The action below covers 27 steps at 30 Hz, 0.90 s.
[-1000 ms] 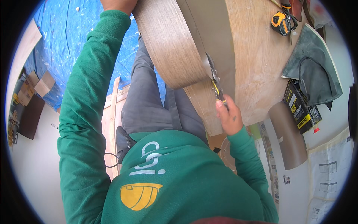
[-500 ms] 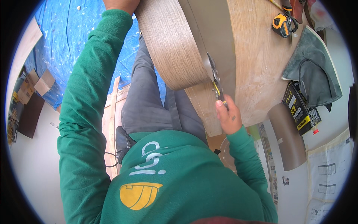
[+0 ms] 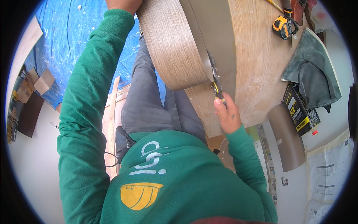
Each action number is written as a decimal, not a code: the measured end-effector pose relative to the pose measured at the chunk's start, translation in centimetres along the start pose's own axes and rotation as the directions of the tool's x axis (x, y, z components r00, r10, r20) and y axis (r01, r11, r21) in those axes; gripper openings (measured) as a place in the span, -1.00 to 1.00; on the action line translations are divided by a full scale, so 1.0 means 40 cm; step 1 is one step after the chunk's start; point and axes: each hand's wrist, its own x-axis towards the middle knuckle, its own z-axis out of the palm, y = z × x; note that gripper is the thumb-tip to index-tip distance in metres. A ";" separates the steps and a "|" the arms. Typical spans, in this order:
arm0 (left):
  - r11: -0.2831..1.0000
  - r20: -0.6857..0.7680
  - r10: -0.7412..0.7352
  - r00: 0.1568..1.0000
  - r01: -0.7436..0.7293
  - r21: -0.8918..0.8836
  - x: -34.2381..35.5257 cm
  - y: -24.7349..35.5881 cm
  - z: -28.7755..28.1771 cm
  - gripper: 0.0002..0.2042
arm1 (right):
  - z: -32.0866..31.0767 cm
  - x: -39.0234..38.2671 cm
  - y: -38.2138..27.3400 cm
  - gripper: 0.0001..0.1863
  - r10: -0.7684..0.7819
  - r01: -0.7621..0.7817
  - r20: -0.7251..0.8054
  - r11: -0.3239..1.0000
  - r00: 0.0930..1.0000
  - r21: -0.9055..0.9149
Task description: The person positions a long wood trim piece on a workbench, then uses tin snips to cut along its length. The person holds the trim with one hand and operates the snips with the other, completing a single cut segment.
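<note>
My right hand [image 3: 228, 114] is closed round the yellow-and-black handles of metal snips [image 3: 214, 76]. Their blades are at a long, thin sheet of wood-grain laminate [image 3: 169, 44], whose lit, curved band bends over beside its grey-brown back [image 3: 210, 24]. The laminate lies across a pale plywood board [image 3: 255, 67]. At the upper left edge of the sheet, my left hand [image 3: 123, 5] touches it, with its fingers cut off by the top of the picture.
Blue tarpaulin [image 3: 71, 33] lies at upper left, near cardboard pieces [image 3: 44, 80]. At right are a tape measure [image 3: 281, 27], a dark green sheet [image 3: 313, 71], a black adhesive can [image 3: 298, 102] and a brown roll [image 3: 285, 138]. Wooden strips [image 3: 113, 93] lie beside my legs.
My left hand has shifted slightly right along with the laminate's edge. My right hand and the snips have moved a little up and to the left.
</note>
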 end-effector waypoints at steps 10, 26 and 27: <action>1.000 -0.003 0.010 1.000 -0.010 -0.010 0.002 -0.008 0.001 0.01 | -0.003 0.002 -0.001 -0.53 0.011 -0.011 -0.008 1.000 1.000 -0.017; 1.000 -0.007 0.003 1.000 -0.003 -0.004 0.003 -0.009 -0.003 0.02 | 0.001 0.009 -0.018 -0.51 0.007 -0.007 0.001 1.000 1.000 -0.029; 1.000 -0.007 0.003 1.000 -0.003 -0.001 0.004 -0.008 -0.003 0.02 | 0.001 0.009 -0.016 -0.51 0.014 -0.014 0.004 0.999 1.000 -0.030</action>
